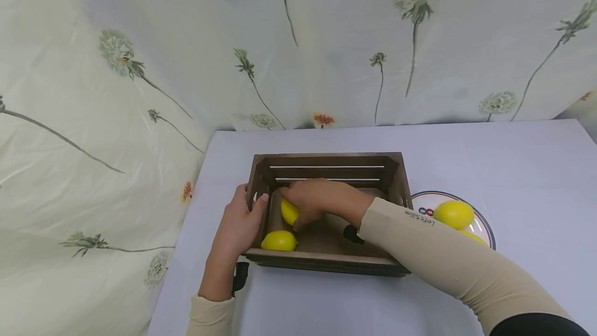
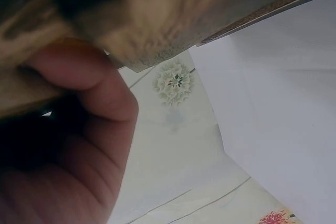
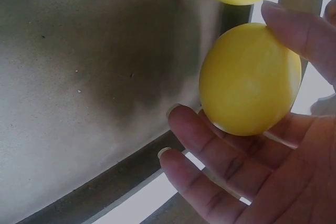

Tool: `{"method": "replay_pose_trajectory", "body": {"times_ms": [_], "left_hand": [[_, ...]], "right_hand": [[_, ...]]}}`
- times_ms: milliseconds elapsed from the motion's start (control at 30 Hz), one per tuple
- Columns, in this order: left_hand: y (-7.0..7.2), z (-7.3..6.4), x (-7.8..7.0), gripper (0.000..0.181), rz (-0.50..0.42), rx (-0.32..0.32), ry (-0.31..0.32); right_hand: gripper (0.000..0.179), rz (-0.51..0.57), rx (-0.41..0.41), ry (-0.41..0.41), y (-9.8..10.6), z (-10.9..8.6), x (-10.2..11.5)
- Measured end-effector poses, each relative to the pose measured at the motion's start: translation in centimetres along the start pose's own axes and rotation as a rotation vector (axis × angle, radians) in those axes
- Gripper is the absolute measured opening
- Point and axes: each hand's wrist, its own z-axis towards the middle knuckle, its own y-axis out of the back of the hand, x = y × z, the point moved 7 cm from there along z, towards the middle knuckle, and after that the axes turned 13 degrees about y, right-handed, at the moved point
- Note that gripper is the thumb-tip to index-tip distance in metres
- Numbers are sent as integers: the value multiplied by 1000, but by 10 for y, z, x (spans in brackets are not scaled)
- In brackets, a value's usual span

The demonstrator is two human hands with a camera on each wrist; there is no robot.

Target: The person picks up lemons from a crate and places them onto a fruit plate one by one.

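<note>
A brown wooden crate [image 1: 326, 261] with slatted sides stands on the table. My left hand [image 1: 240, 222] grips its left wall, thumb over the rim; the left wrist view shows a curled finger against the wood. Inside the crate, my right hand [image 1: 317, 201] holds a yellow lemon [image 1: 289, 212] near the left wall. Up close, this lemon [image 3: 251, 80] sits between thumb and fingers. A second lemon [image 1: 279, 241] lies in the crate's front left corner, and it shows at the top of the right wrist view.
Right of the crate, a white plate [image 1: 425, 199] with a dark rim holds a lemon [image 1: 453, 214] and part of another [image 1: 473, 236], partly hidden by my right sleeve [image 1: 438, 248]. A white cloth covers the table [image 1: 522, 170]. Flower-patterned sheeting [image 1: 336, 82] hangs behind and at the left.
</note>
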Motion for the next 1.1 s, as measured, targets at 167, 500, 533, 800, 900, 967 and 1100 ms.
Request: {"method": "replay_pose_trajectory", "body": {"times_ms": [167,500,533,800,900,967,1100], "left_hand": [[0,0,-1,54,-8,3,0],[-1,-1,-2,53,-12,6,0],[-1,-1,-2,53,-13,6,0],[-1,-1,-2,53,-14,2,-2],[-1,-1,-2,53,-12,2,-3],[0,-1,-2,54,-10,1,-3],[0,-1,-2,54,-5,0,2]], "right_hand": [[84,-1,0,3,0,0,0],[85,16,-2,17,1,0,0],[85,12,-3,17,1,0,0],[84,14,-7,11,1,0,0],[85,18,-4,10,1,0,0],[85,19,-3,7,1,0,0],[85,16,-4,3,1,0,0]]}}
